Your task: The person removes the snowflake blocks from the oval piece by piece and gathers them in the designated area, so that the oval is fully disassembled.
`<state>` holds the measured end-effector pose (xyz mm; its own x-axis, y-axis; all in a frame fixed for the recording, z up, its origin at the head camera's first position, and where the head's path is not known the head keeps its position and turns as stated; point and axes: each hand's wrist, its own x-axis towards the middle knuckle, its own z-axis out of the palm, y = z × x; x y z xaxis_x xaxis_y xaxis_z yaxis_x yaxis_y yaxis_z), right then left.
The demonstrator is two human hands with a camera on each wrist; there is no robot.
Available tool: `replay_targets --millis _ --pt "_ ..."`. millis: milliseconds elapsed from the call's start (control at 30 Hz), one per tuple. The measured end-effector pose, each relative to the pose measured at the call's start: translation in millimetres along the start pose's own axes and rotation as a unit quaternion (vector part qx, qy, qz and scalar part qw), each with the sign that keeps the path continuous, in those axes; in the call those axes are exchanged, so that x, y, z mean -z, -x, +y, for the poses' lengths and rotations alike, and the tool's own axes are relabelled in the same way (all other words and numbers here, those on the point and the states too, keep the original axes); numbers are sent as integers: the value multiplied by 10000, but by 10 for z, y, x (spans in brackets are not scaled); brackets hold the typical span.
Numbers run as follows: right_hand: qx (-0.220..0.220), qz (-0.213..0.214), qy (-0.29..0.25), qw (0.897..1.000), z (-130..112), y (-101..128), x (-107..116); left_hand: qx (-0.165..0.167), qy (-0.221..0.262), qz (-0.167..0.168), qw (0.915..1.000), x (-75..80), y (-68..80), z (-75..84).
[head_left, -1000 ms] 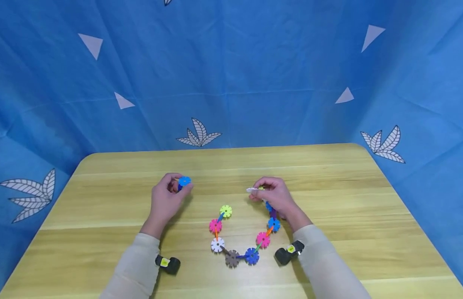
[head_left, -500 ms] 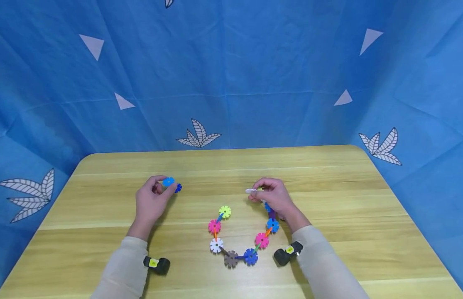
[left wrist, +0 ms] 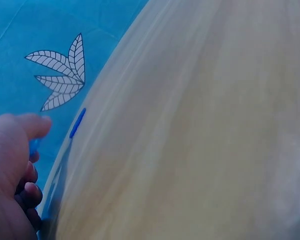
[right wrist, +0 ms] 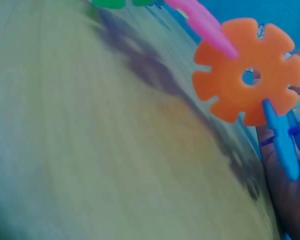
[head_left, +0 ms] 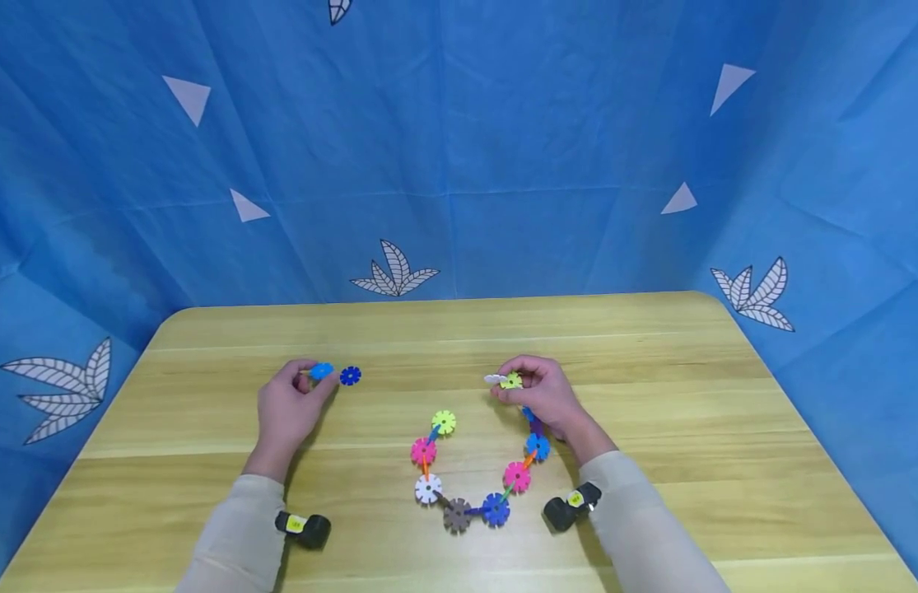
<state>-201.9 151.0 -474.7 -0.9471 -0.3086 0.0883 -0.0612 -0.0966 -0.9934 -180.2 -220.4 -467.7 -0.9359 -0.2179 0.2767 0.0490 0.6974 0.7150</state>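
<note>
Discs joined by short sticks are forming one chain [head_left: 469,486] that is curving in a U on the wooden surface [head_left: 651,395]. Seven discs are lying flat in it: one yellow-green, two pink, one white, one grey and two blue. Its right end is rising into the right hand [head_left: 542,394], whose fingers are pinching a yellow-green disc [head_left: 511,380] and a white disc [head_left: 495,379] at the tip. In the right wrist view, one orange disc [right wrist: 249,71] is showing close up, blurred. Well to the left, the left hand [head_left: 286,408] is pinching one light blue disc [head_left: 321,371], and one dark blue disc [head_left: 350,375] is lying loose just beside it.
</note>
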Motion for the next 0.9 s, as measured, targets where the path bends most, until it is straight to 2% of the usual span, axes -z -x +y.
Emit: replay_targets --millis 200,400,600,900 --pt "-145 -169 -268 9994 6 6 -2 38 -268 46 9996 10 -5 -24" --pt "-135 -35 -637 9979 29 6 3 174 -725 -15 9972 5 -12 -42" --pt "-127 168 -445 9988 42 7 5 240 -1077 -120 9938 21 -1 -80" --pt "-65 200 -69 9998 37 8 0 276 -1332 -320 9902 27 12 -83"
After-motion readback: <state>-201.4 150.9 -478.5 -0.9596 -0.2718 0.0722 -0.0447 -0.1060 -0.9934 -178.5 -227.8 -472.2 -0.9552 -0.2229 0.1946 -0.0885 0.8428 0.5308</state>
